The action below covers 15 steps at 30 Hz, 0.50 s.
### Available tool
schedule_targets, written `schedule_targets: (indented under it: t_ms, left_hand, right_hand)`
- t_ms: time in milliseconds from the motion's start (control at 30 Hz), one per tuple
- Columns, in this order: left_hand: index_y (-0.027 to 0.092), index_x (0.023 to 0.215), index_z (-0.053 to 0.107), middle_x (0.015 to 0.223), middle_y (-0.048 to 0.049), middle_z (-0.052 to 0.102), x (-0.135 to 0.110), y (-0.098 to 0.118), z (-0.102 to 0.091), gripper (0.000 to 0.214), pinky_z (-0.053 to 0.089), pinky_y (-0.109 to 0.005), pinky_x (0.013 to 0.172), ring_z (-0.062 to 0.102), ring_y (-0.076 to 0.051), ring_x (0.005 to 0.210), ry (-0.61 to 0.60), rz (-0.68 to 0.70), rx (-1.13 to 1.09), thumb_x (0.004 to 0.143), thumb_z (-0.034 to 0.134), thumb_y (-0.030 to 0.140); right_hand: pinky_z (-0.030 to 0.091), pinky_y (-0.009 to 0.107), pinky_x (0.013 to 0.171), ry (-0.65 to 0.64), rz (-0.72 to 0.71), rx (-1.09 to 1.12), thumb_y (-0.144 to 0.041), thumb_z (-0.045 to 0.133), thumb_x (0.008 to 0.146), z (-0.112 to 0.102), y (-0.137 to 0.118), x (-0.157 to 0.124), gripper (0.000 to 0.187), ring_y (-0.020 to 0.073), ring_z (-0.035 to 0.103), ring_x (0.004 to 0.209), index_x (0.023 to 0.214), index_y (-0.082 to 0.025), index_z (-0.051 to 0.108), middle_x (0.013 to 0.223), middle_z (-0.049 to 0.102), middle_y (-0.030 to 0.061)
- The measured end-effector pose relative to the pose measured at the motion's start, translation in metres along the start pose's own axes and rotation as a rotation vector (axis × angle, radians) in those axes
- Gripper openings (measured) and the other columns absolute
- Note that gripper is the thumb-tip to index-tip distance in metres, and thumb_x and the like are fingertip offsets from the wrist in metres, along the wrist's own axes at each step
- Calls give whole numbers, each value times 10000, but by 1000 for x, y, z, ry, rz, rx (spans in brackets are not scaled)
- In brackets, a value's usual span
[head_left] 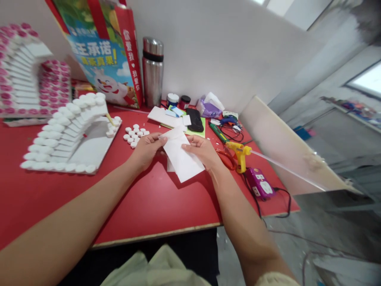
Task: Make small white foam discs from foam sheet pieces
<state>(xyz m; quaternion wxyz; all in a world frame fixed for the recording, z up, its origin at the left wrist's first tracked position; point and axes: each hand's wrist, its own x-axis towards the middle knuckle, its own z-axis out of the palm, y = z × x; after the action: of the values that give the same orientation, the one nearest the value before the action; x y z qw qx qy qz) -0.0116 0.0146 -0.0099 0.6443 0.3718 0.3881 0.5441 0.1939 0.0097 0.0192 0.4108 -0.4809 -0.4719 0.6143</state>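
Note:
Both my hands hold a white rectangular sheet [181,159] just above the red table [143,198]. My left hand [147,147] pinches its upper left edge with closed fingers. My right hand [202,150] grips its right edge, thumb on top. A second white piece shows under the sheet. A cluster of small white round caps [135,134] lies just left of my left hand.
A white stepped foam model [68,135] edged with caps stands at the left, a pink-capped one [26,75] behind it. A steel flask [152,73], a printed bag [104,51], small jars, a yellow glue gun [239,154], red scissors [228,158] and a purple power strip [259,183] crowd the right.

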Motion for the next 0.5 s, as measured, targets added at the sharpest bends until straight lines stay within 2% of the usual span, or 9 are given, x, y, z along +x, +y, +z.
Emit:
schedule_targets:
  t_ms: [233,367,500]
  left_hand:
    - [129,827,761,693,-34,749,-2,8,3,272,579,-255,535,685,-153,576,-12,-34,-44,629,887,268]
    - [140,869,785,703,-27,755,-3,8,3,238,587,-273,535,681,-156,560,15,11,-85,645,832,207]
    - [146,857,783,713,-33,753,-4,8,2,176,596,-292,539,680,-162,549,0,43,-77,691,753,195]
  right_hand:
    - [578,294,680,8,-9,79,-328,945,588,-5,-1,1,628,171,732,720,1187,-235,780,876,820,15]
    - [554,298,668,63,-23,121,-317,893,591,-2,-1,2,490,162,694,701,1066,-225,818,877,815,16]
    - [433,277,543,66,-80,15,-343,796,652,1,-2,1,311,133,554,577,938,-226,826,734,746,4]
